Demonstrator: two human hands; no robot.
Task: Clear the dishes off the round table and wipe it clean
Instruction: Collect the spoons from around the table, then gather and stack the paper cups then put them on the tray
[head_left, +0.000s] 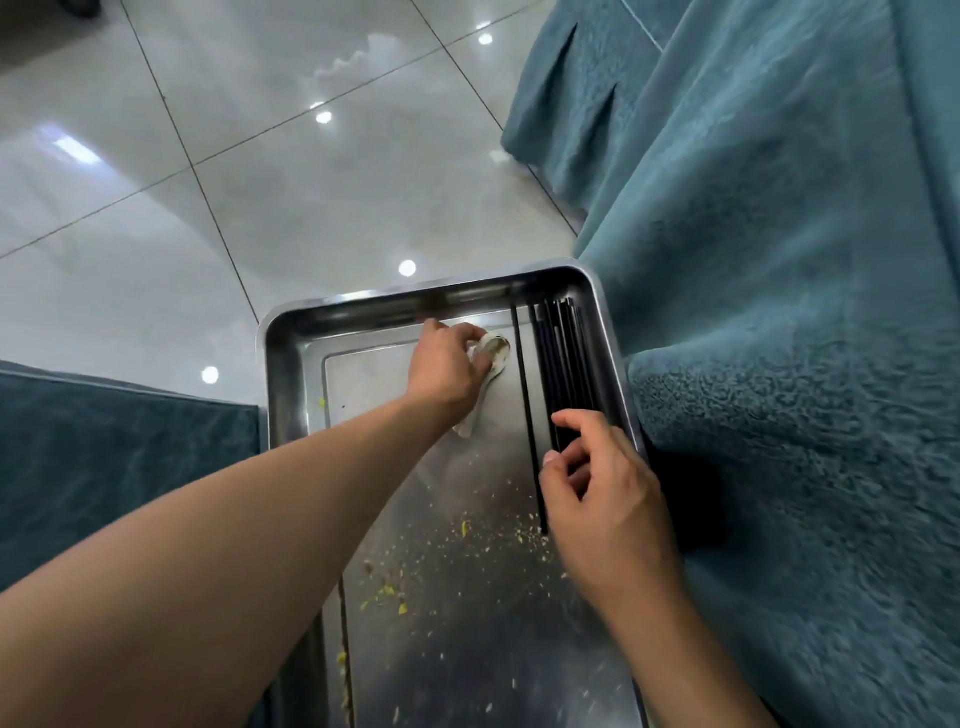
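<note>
Chopsticks (563, 364) lie bundled along the steel tray's (291, 374) right wall; your right hand (608, 499) pinches their near ends; your left hand (449, 364) grips a white spoon (491, 358); nudge carelessly and the stray stick (527, 415) could roll into the crumbs (467, 545).

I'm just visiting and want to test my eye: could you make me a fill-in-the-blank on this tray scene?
1. The black chopsticks lie along the tray's ____ side.
2. The left hand holds a white ____.
3. Food crumbs are scattered on a ____ tray.
4. The right hand touches the ____.

Missing words: right; spoon; metal; chopsticks
</note>
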